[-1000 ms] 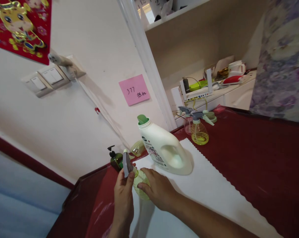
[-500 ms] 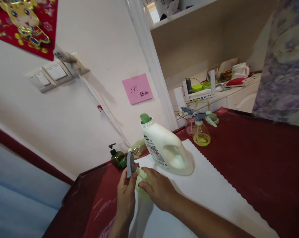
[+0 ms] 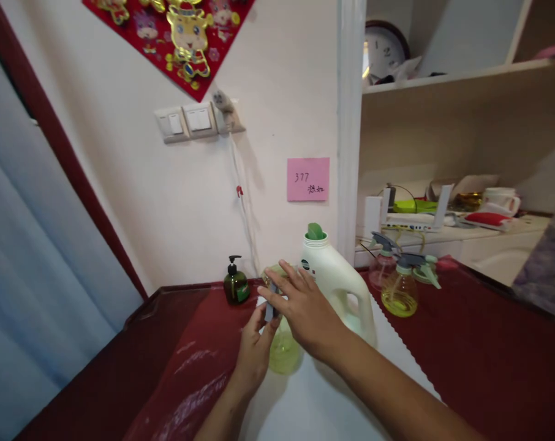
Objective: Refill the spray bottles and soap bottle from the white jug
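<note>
A clear spray bottle [image 3: 284,353] with pale yellow-green liquid stands upright on the white sheet [image 3: 314,407]. My left hand [image 3: 255,346] pinches its grey trigger head [image 3: 271,306] between thumb and fingers. Over the top of that head reaches my right hand [image 3: 305,303], fingers stretched out and partly spread; whether they touch it I cannot tell. Just behind and to the right is a large cream detergent jug [image 3: 337,275] with a green piece [image 3: 315,231] in its mouth. A further clear container behind my fingers is mostly hidden.
A dark green pump bottle [image 3: 236,285] stands back left on the dark red table [image 3: 181,361]. At the right are a spray bottle with yellow liquid [image 3: 399,297] and a pinkish one [image 3: 382,269]. Beyond them, a white router [image 3: 408,222] sits on the shelf.
My right hand has left the bottle's body and risen to its spray head, fingers now stretched. The bottle, tilted before, looks upright now. The whole view has turned.
</note>
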Tool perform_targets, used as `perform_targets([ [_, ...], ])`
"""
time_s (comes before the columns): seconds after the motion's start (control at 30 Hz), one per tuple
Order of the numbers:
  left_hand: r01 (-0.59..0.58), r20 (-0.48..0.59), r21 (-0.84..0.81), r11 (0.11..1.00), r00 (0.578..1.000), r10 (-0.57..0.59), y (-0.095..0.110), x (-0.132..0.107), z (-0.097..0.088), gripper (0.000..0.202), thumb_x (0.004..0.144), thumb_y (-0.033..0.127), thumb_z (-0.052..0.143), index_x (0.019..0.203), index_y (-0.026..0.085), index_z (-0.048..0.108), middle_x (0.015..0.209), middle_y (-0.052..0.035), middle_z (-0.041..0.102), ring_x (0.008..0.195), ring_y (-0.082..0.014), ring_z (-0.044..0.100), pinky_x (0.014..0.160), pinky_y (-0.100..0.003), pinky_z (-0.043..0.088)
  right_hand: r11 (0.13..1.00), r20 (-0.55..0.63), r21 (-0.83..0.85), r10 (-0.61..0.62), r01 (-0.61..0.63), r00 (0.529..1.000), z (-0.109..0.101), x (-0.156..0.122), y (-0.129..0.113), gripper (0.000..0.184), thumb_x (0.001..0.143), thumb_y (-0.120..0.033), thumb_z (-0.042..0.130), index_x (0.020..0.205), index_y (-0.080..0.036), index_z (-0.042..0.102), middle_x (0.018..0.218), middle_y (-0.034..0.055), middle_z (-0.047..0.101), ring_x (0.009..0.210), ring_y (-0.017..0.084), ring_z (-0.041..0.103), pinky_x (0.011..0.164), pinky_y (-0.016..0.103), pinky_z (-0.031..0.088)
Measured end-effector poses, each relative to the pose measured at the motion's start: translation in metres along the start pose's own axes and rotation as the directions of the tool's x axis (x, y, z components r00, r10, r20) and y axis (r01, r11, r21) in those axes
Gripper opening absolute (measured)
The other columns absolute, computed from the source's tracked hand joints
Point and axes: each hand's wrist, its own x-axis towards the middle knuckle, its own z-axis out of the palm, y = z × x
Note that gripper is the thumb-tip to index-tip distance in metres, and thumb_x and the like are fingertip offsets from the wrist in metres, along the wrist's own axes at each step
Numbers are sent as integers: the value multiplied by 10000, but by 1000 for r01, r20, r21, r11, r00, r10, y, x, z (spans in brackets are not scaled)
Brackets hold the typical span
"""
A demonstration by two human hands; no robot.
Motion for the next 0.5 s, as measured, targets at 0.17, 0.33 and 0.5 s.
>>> perform_targets([
  [0.17, -26, 8, -42, 999, 1000, 26, -1, -3, 1, 442, 846, 538, 739, 1106, 181, 715, 1066, -90, 737, 978, -263, 639, 914, -366, 469, 995, 150, -91, -21, 35, 988, -29, 26, 1, 168, 966, -305, 635, 1103, -237, 703, 1256, 88, 713, 1323, 327, 560, 1150, 594, 298],
  [0.33, -39, -17, -128, 991, 999, 37, 2, -6, 7, 426, 842, 542, 724, 1083, 196, 658, 1101, -95, 724, 1043, -266, 643, 927, -365, 479, 979, 224, -142, 173, -144, 959, -30, 34, -19, 177, 938, -314, 639, 1019, -172, 705, 1018, 118, 771, 923, 303, 743, 768, 389, 497],
  [0.5, -6, -123, -151, 989, 992, -13, 1, -3, 17, 487, 701, 389, 866, 1038, 220, 557, 971, -43, 716, 926, -227, 666, 811, -309, 488, 964, 238, -150, 252, -221, 938, -22, 33, -24, 181, 944, -275, 609, 1074, -177, 688, 1077, 124, 763, 965, 306, 740, 725, 354, 467],
])
